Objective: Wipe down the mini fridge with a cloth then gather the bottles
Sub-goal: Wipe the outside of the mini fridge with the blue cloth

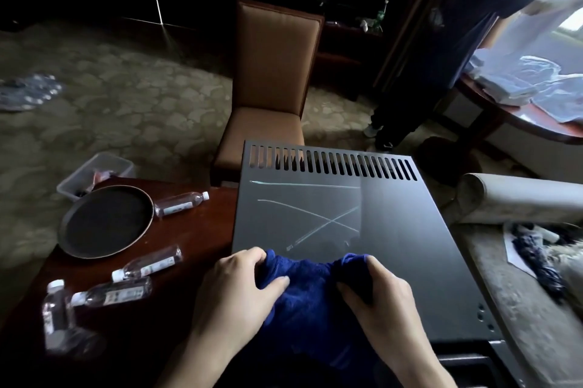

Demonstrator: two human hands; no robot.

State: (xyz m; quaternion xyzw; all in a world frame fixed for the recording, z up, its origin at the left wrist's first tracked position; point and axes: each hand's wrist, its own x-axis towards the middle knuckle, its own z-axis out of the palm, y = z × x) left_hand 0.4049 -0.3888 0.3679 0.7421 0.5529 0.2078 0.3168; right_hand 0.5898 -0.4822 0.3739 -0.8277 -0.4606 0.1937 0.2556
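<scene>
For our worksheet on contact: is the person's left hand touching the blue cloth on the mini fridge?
Touching. The head view shows the left hand with its fingers curled into the blue cloth, bunching it on the mini fridge top.

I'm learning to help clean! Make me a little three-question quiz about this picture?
1. True or false: both hands grip the blue terry cloth on the dark grey metal fridge top.
2. How many clear plastic water bottles lie or stand on the dark wooden table? A) two B) four C) six
3. Fill in: the round black tray sits to the ___ of the fridge top.

Key: 1 true, the left hand and right hand both hold it. 2 B. 3 left.
</scene>
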